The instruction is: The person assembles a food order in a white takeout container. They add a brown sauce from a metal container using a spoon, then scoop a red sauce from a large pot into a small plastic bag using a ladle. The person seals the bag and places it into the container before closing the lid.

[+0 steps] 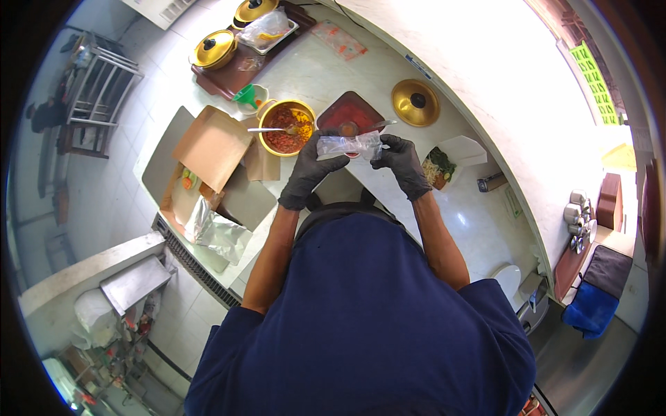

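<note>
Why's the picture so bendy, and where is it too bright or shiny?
In the head view, a fisheye lens bends the long white raised ledge; the upper right is washed out; pale glare marks the smooth white tabletop, down and right of the black-gloved right hand; the crumpled silver foil glints.

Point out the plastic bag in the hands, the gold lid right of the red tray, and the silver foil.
Plastic bag (347, 145), head view: middle of its film.
Gold lid (417, 100), head view: its dark knob.
Silver foil (220, 234), head view: middle of its crumpled sheet.
</note>
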Tool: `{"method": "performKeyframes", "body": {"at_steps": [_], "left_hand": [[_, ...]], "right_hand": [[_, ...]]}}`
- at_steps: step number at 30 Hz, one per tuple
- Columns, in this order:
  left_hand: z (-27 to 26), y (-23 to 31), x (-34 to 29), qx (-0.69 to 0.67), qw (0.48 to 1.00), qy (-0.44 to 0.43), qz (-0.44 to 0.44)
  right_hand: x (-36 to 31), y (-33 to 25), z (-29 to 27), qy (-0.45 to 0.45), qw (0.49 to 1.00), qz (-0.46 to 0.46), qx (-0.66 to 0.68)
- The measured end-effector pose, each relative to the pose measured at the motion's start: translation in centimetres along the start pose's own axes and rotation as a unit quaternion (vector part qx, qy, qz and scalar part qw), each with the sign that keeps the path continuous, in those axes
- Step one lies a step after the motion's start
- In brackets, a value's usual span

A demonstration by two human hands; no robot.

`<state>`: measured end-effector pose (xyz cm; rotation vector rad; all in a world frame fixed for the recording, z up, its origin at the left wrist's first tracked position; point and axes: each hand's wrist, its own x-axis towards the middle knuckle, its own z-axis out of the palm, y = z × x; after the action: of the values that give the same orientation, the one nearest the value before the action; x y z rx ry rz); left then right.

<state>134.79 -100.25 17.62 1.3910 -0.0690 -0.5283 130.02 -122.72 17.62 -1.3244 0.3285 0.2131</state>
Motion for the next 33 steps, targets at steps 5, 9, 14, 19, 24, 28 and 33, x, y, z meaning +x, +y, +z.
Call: {"method": "performKeyframes", "body": {"at_steps": [5,9,14,19,24,28,33], "left_hand": [[0.2,-0.5,0.6,0.113,0.988,0.101,0.03],[0.1,-0.2,0.7,0.07,0.992,0.104,0.024],[0.4,-0.4,0.6,0.012,0.991,0.13,-0.011],[-0.5,-1.1,0.2,-0.071,0.99,0.121,-0.014],[-1.3,-1.1,0.0,-0.134,0.984,0.098,-0.068],[-1.4,-0.9,-0.3,-0.068,0.991,0.074,-0.092],[-2.1,-2.2,-0.4,0.225,0.944,0.224,0.087]], "right_hand": [[-0.1,0.6,-0.7,-0.067,0.996,0.002,-0.053],[-0.7,-0.4,-0.2,-0.098,0.993,-0.028,-0.052],[-0.1,-0.7,1.3,-0.023,0.989,-0.015,-0.145],[0.5,0.7,0.8,-0.016,0.999,0.028,0.032],[0.1,0.1,0.2,-0.078,0.974,0.062,0.203],[0.9,2.1,0.0,-0.04,0.997,0.034,0.058],[1.6,3.1,0.9,0.053,0.998,0.003,-0.028]]}}
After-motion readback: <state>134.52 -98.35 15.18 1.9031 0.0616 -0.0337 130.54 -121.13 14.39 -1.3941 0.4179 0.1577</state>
